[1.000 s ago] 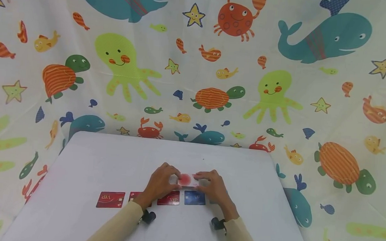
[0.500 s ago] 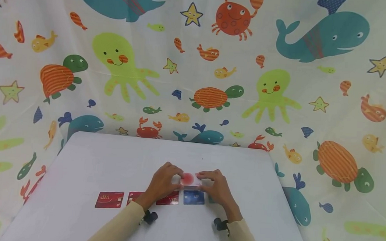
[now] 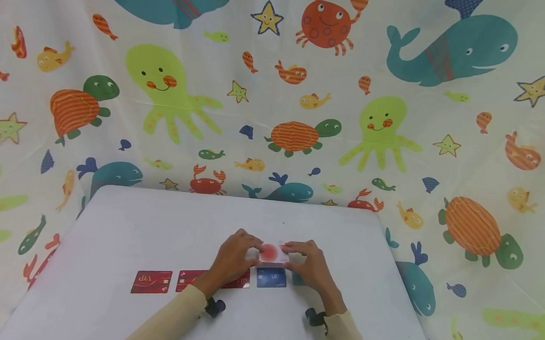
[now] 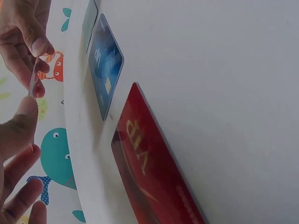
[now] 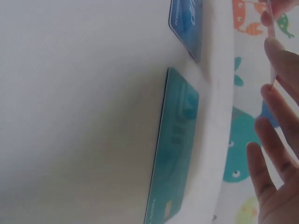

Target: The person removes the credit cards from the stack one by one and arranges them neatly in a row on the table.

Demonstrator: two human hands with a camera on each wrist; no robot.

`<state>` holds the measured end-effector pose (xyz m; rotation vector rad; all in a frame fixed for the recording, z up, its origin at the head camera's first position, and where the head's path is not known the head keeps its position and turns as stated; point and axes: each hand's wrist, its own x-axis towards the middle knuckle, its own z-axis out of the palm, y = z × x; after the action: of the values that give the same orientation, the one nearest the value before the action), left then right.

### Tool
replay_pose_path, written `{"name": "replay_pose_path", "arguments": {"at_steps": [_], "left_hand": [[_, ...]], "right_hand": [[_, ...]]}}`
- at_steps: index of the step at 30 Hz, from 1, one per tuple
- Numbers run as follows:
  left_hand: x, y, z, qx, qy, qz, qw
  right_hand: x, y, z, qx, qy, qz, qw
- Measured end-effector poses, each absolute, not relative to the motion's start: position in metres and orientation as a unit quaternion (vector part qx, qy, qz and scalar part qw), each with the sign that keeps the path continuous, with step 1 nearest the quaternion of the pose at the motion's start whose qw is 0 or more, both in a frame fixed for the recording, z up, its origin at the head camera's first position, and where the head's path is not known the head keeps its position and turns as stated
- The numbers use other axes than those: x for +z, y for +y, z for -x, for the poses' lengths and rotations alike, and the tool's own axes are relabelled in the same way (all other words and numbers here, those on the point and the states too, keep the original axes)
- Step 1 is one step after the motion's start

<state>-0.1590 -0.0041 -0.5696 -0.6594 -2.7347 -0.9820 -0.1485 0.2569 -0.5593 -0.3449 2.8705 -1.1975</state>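
My left hand [image 3: 235, 256] and right hand [image 3: 312, 266] together pinch a thin white card [image 3: 271, 253] with a pink-red circle by its two ends, thumbs below and fingers above. The left wrist view shows this card nearly edge-on. It is held up just beyond a blue VIP card [image 3: 271, 278] on the table. A teal card [image 5: 175, 144] lies partly hidden beneath my right hand in the head view. Under the left forearm and wrist are two red cards, a red VIP card [image 4: 149, 163] and another red card [image 3: 187, 278], both partly covered.
One more red VIP card [image 3: 151, 282] ends the row at the left. The cards lie side by side on a white table [image 3: 194, 217]. Behind the table's far edge hangs a curtain [image 3: 257, 106] printed with sea animals.
Both hands have shifted slightly right with the white card, which is now more squarely behind the blue card. The head view has turned a little. The cards on the table stay put.
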Motion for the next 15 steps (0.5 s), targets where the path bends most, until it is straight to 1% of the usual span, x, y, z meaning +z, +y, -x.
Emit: {"name": "replay_pose_path", "arguments": {"at_steps": [7,15], "left_hand": [[-0.569,0.005,0.157,-0.310,-0.919,0.226,0.092],[-0.566,0.013,0.156,-0.310,-0.918,0.234,0.084]], "right_hand": [[-0.560,0.263,0.145,-0.385,0.919,0.089,0.014],[-0.558,0.271,0.141,-0.386,0.918,0.087,0.013]]}}
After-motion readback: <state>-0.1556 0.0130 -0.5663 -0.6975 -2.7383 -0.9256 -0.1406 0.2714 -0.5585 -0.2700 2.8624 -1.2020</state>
